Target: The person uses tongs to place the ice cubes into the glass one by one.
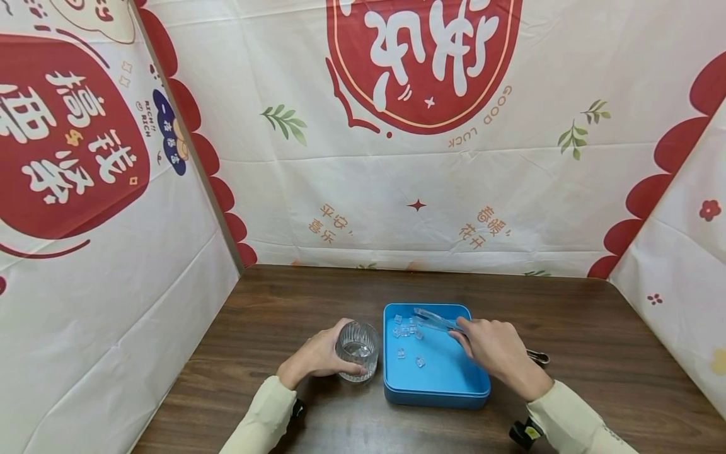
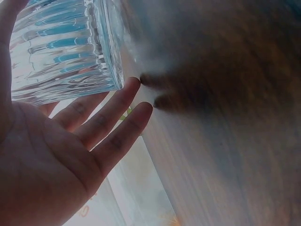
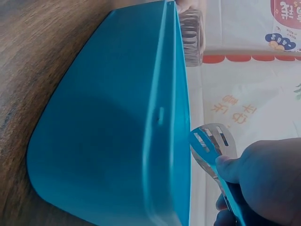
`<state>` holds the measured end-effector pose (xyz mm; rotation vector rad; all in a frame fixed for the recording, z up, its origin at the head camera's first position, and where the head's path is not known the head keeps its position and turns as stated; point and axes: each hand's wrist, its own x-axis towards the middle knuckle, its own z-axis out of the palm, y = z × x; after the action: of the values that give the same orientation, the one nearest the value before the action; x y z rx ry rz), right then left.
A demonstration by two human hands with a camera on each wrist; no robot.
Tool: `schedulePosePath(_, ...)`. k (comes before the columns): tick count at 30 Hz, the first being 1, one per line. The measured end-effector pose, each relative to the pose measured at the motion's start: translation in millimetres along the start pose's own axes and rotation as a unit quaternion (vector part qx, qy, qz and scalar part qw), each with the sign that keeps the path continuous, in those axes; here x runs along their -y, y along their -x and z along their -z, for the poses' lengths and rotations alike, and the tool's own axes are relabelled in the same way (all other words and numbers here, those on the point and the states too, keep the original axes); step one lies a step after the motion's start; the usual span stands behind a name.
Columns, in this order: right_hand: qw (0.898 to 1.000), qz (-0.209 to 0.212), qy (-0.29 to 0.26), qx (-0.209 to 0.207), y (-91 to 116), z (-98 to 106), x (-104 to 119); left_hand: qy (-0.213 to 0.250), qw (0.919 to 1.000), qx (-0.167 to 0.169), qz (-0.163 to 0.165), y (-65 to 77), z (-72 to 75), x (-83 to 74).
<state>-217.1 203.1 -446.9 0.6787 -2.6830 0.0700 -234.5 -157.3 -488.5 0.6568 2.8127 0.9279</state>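
Note:
My left hand (image 1: 320, 352) holds a clear ribbed drinking glass (image 1: 362, 340) on the table, thumb on the near side and fingers round the far side. In the left wrist view, two fingertips reach down near the tabletop. My right hand (image 1: 499, 350) grips slotted metal tongs (image 1: 432, 318), their handle end sticking out behind the palm. The tong heads are over the far left part of a blue rectangular box (image 1: 450, 375). Several small clear cubes (image 1: 420, 362) lie in the box's left half, most clustered under the tong tips. Reflections blur whether the tongs hold a cube.
The brown wooden table (image 1: 283, 296) carries the glass just left of the box. A printed white cloth (image 1: 397, 183) hangs behind the table's far edge, with more cloth panels along the left and right sides.

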Motion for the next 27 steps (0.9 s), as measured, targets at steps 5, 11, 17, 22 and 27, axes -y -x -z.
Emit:
schedulePosePath(5, 1.0, 0.009, 0.003, -0.019, -2, 2, 1, 0.001, 1.0, -0.004, -0.005, 0.2, 0.4, -1.0)
schedulePosePath(11, 0.999, 0.019, 0.014, -0.028, -4, 6, 2, 0.001, 1.0, -0.001, -0.002, 0.1, -0.1, 0.2)
schedulePosePath(17, 0.998, 0.032, 0.007, -0.06, -7, 11, 8, 0.005, 1.0, 0.001, 0.002, 1.1, 0.2, -0.6)
schedulePosePath(22, 0.997, 0.038, -0.001, -0.069, -10, 15, 14, 0.01, 0.9999, 0.003, 0.003, 1.6, 0.8, -1.6)
schedulePosePath(27, 0.997, 0.041, -0.009, -0.072, -13, 18, 21, 0.007, 1.0, 0.002, 0.004, 1.1, 0.3, -1.5)
